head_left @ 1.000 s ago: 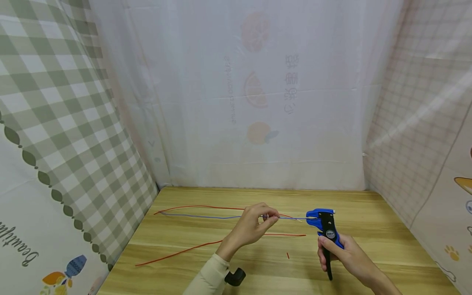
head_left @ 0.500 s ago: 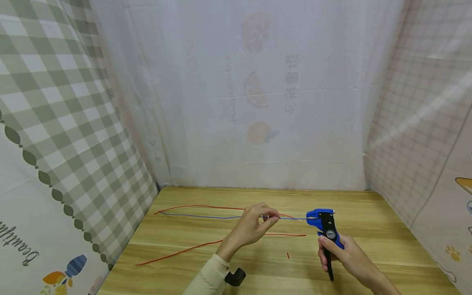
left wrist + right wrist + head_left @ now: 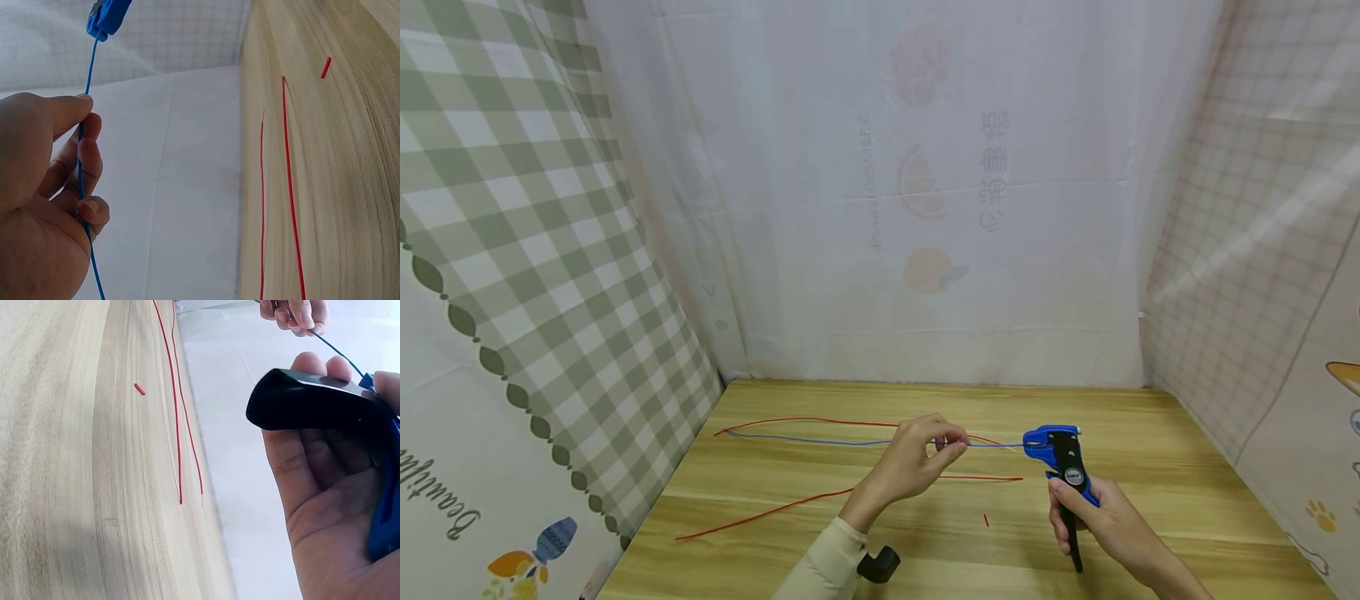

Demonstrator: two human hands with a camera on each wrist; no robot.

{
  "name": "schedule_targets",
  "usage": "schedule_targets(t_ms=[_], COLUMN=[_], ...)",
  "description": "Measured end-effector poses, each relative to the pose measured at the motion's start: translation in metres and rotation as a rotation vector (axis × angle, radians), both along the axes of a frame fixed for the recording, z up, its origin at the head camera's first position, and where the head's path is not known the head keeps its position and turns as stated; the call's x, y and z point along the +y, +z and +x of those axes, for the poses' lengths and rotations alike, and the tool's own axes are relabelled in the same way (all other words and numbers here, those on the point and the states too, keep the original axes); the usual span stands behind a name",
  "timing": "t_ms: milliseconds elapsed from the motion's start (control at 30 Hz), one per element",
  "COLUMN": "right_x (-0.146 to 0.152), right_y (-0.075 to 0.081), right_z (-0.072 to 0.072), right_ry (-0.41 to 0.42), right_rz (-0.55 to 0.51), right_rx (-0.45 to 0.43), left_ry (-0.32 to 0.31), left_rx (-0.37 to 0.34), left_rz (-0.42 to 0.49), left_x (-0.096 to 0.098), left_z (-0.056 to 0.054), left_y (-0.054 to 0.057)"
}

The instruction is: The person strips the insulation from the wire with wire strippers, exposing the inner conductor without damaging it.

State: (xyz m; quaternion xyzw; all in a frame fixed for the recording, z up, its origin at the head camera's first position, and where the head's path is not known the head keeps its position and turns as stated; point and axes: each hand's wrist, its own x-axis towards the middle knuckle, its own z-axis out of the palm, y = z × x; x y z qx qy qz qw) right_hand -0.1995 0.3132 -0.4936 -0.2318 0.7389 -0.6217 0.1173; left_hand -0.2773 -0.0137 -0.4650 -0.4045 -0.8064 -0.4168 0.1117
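Note:
My left hand [image 3: 917,458] pinches a thin blue wire [image 3: 820,440] between thumb and fingertips; in the left wrist view the wire [image 3: 92,65] runs on across the curled fingers [image 3: 90,159]. To the right, my right hand [image 3: 1108,521] grips a blue and black wire stripper [image 3: 1066,454] by its handles, with its jaws pointing left. One end of the blue wire goes in between those jaws. The right wrist view shows the black handle [image 3: 300,403] inside the curled right fingers. The wire's other end trails left.
Behind the left hand, a red wire [image 3: 808,418] with a bare tip lies on the wooden table [image 3: 1150,467]. Another red wire [image 3: 760,515] passes under the left forearm. A short red piece [image 3: 987,520] lies between the hands. A black elbow-shaped part [image 3: 878,564] sits by the left sleeve.
The stripper's jaws have come closer together on the blue wire, and its lower handle tip has swung slightly right. The left hand has stayed nearly still.

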Motion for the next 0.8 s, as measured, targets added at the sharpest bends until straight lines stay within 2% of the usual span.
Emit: schedule_targets(t_ms=[167,800], right_x=[-0.0005,-0.002], right_y=[0.0008,0.0031], right_z=[0.0011,0.0018], right_ry=[-0.018,-0.043], right_rz=[0.01,0.012], right_rx=[-0.019,-0.041], left_ry=[-0.004,-0.005], left_rx=[-0.031,-0.015], left_rz=[0.001,-0.002], left_x=[-0.0002,-0.0002], left_z=[0.0001,-0.0006], left_y=[-0.0006,-0.0008])
